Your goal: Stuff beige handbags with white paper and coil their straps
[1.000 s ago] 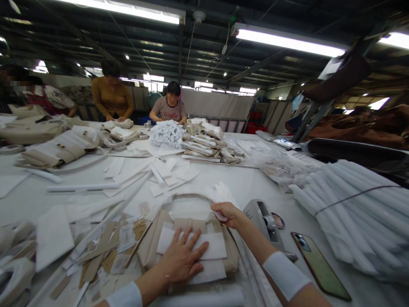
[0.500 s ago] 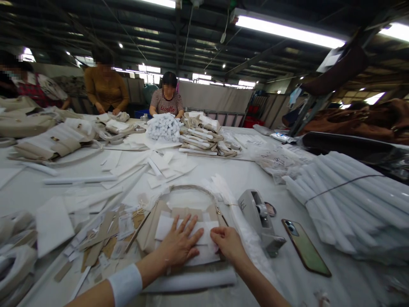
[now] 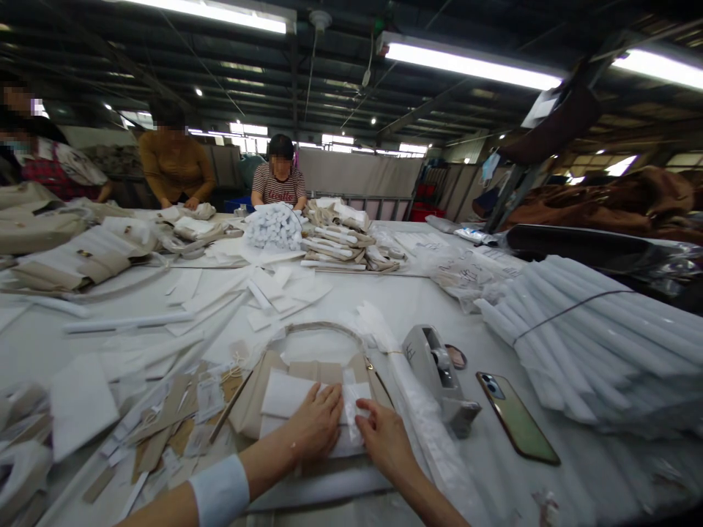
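Note:
A beige handbag [image 3: 247, 402] lies in front of me, its curved handle [image 3: 324, 327] pointing away. White foam sheeting [image 3: 283, 395] covers the bag's middle. My left hand [image 3: 318, 424] rests flat on this sheeting, fingers stretched out close together. At the sheeting's right side is a narrow translucent packet [image 3: 350, 395]. My right hand [image 3: 384, 435] has thumb and fingertips curled at the packet's edge; the exact grip is partly hidden. Below the bag runs a white foam roll [image 3: 329, 487].
A grey tape dispenser [image 3: 439, 373] and a phone [image 3: 516, 417] are on the right, before bundled foam rolls [image 3: 571, 337]. Tags and strips [image 3: 170, 417] litter the left. Stacked bags [image 3: 340, 245] lie farther back. Co-workers, one in a striped shirt [image 3: 279, 183], work across the table.
My left hand's spread fingers have drawn together, and the hand has turned to the right. The translucent packet now shows more clearly beside my right fingertips. The whole view has shifted slightly.

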Motion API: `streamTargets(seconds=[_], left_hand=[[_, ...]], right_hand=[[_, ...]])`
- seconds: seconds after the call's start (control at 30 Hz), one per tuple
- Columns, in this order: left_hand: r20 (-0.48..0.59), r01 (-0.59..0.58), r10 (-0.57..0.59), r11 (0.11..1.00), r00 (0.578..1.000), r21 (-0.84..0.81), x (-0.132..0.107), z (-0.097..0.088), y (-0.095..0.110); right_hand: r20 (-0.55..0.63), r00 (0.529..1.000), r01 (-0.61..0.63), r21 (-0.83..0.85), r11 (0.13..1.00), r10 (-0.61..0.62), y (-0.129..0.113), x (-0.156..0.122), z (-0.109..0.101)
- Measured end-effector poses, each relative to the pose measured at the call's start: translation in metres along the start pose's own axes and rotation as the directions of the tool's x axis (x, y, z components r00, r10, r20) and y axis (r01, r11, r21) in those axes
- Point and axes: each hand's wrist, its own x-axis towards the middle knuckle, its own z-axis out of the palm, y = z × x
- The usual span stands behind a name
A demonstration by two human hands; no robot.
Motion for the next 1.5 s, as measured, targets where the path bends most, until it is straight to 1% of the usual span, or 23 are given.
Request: streamTargets(seconds=[0.13, 0.2, 0.3, 0.43, 0.57, 0.67, 0.7, 0.77, 0.8, 0.83, 0.87, 0.9, 0.97, 1.0, 1.03, 1.13, 1.17, 1.2, 1.3, 1.4, 1.47, 1.5], left_hand=[[-0.016, 0.063, -0.064, 0.996, 0.998, -0.062, 0.000, 0.000, 0.005], [-0.023, 0.046, -0.048, 0.997, 0.999, -0.058, -0.001, 0.005, 0.007], [-0.034, 0.009, -0.010, 1.000, 0.999, -0.022, -0.003, 0.018, 0.008], [-0.092, -0.007, 0.007, 1.000, 0.996, 0.002, -0.006, 0.032, 0.008], [-0.110, -0.049, 0.051, 0.999, 0.993, 0.013, -0.008, 0.031, 0.007], [-0.106, -0.069, 0.070, 0.997, 0.992, 0.017, -0.009, 0.027, 0.006], [-0.104, -0.066, 0.067, 0.998, 0.992, 0.019, -0.009, 0.025, 0.006], [-0.091, -0.056, 0.057, 0.998, 0.994, 0.008, -0.009, 0.021, 0.004], [-0.075, -0.060, 0.059, 0.998, 0.995, -0.007, -0.009, 0.018, 0.003], [-0.051, -0.074, 0.073, 0.997, 0.996, -0.025, -0.009, 0.016, 0.001], [-0.024, -0.094, 0.093, 0.995, 0.995, -0.044, -0.008, 0.013, 0.000], [0.006, -0.113, 0.113, 0.992, 0.994, -0.059, -0.008, 0.010, -0.002], [0.066, -0.132, 0.136, 0.989, 0.988, -0.074, -0.008, 0.003, -0.005], [0.095, -0.127, 0.134, 0.989, 0.986, -0.077, -0.008, -0.001, -0.006], [0.122, -0.119, 0.128, 0.990, 0.984, -0.082, -0.008, -0.004, -0.006], [0.208, -0.109, 0.132, 0.987, 0.969, -0.119, -0.007, -0.016, -0.006], [0.236, -0.104, 0.134, 0.985, 0.962, -0.137, -0.006, -0.019, -0.007], [0.261, -0.095, 0.133, 0.984, 0.956, -0.153, -0.005, -0.022, -0.007], [0.314, -0.063, 0.125, 0.977, 0.941, -0.203, -0.002, -0.030, -0.011], [0.336, -0.055, 0.149, 0.960, 0.930, -0.273, 0.000, -0.035, -0.016], [0.344, -0.048, 0.160, 0.949, 0.925, -0.313, 0.001, -0.039, -0.020], [0.347, -0.045, 0.164, 0.944, 0.923, -0.327, 0.002, -0.040, -0.022]], right_hand=[[0.043, 0.998, -0.046, 0.018, 0.999, 0.045, -0.003, -0.003, -0.001], [0.059, 0.998, -0.038, 0.033, 0.999, 0.036, -0.003, -0.004, -0.002], [0.069, 0.997, -0.025, 0.075, 0.997, 0.020, 0.001, -0.008, 0.001], [0.061, 0.998, -0.043, 0.139, 0.989, 0.034, 0.011, -0.013, 0.007], [0.108, 0.993, -0.061, 0.208, 0.976, 0.040, 0.014, -0.014, 0.008], [0.135, 0.990, -0.067, 0.213, 0.975, 0.039, 0.010, -0.012, 0.004], [0.123, 0.992, -0.058, 0.201, 0.978, 0.034, 0.009, -0.013, 0.003], [0.041, 0.999, -0.011, 0.147, 0.989, 0.005, 0.010, -0.019, -0.002], [-0.009, 0.999, 0.037, 0.108, 0.993, -0.036, 0.012, -0.025, -0.004], [-0.050, 0.993, 0.106, 0.061, 0.992, -0.103, 0.014, -0.032, -0.006], [-0.072, 0.978, 0.198, 0.012, 0.980, -0.197, 0.017, -0.039, -0.008], [-0.074, 0.948, 0.307, -0.035, 0.951, -0.309, 0.021, -0.048, -0.010], [-0.026, 0.856, 0.511, -0.115, 0.852, -0.516, 0.026, -0.063, -0.010], [0.002, 0.813, 0.576, -0.146, 0.804, -0.582, 0.028, -0.069, -0.009], [0.028, 0.784, 0.615, -0.170, 0.770, -0.620, 0.030, -0.073, -0.006], [0.129, 0.758, 0.651, -0.204, 0.731, -0.639, 0.030, -0.080, 0.003], [0.163, 0.740, 0.672, -0.209, 0.711, -0.652, 0.030, -0.081, 0.005], [0.191, 0.711, 0.703, -0.213, 0.678, -0.677, 0.030, -0.082, 0.007], [0.250, 0.579, 0.815, -0.213, 0.539, -0.776, 0.029, -0.086, 0.008], [0.322, 0.449, 0.894, -0.184, 0.410, -0.834, 0.025, -0.089, 0.004], [0.371, 0.376, 0.927, -0.155, 0.343, -0.849, 0.022, -0.090, 0.002], [0.387, 0.349, 0.937, -0.144, 0.318, -0.853, 0.021, -0.090, 0.002]])
